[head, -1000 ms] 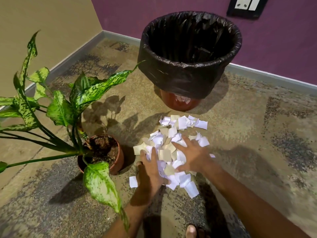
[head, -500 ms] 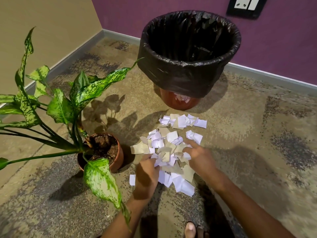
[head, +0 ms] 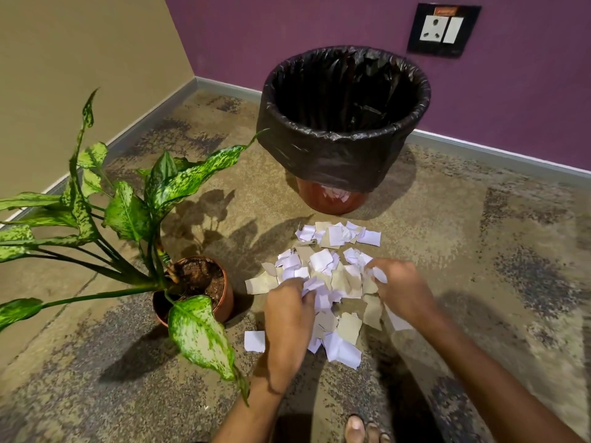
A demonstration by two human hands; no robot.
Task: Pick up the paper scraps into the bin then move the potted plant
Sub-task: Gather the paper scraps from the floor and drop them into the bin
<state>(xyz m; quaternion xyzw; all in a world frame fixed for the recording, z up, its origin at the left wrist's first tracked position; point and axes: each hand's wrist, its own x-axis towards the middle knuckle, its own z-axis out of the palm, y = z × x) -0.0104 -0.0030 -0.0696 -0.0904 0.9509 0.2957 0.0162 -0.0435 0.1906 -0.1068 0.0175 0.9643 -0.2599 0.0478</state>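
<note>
A heap of white and tan paper scraps (head: 332, 276) lies on the carpet in front of the bin (head: 343, 167), a red pail lined with a black bag, standing open near the purple wall. My left hand (head: 287, 318) curls around scraps at the heap's left side. My right hand (head: 399, 289) closes on scraps at its right side. The two hands squeeze the pile between them. The potted plant (head: 195, 282), with speckled green leaves in a brown pot, stands just left of the heap.
One white scrap (head: 255, 341) lies apart near the pot. A long leaf (head: 201, 337) hangs beside my left forearm. A wall socket (head: 443, 28) sits above the bin. My toes (head: 364, 430) show at the bottom edge. Walls meet in the far left corner.
Both hands were flat on the pile, then curled and drew toward each other, bunching the scraps into a tighter heap. Plant and bin have not moved.
</note>
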